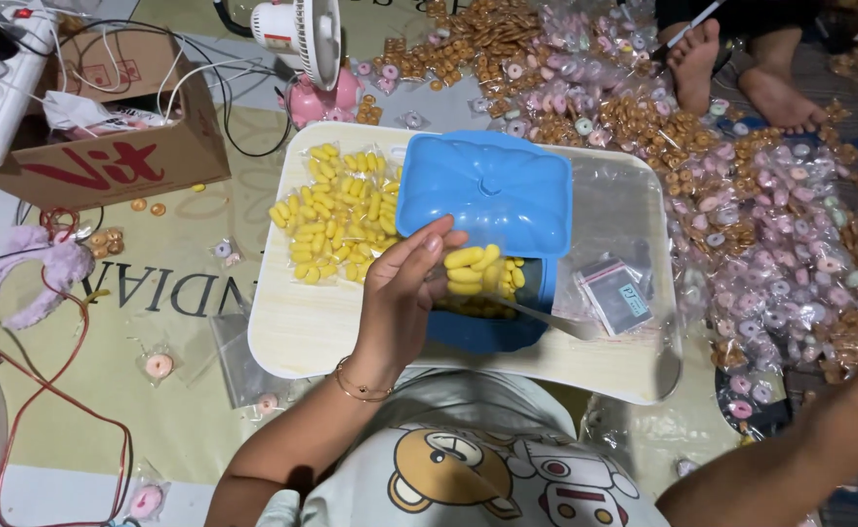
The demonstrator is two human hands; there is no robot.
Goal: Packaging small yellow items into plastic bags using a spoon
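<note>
Our left hand (404, 293) has its fingers curled around a small clear bag (478, 273) of yellow candies, held over the blue tub (482, 190) on the little tray table (302, 332). More yellow candies (336, 215) are piled just beside it. Our right hand is out of frame, so we can't tell its grip.
</note>
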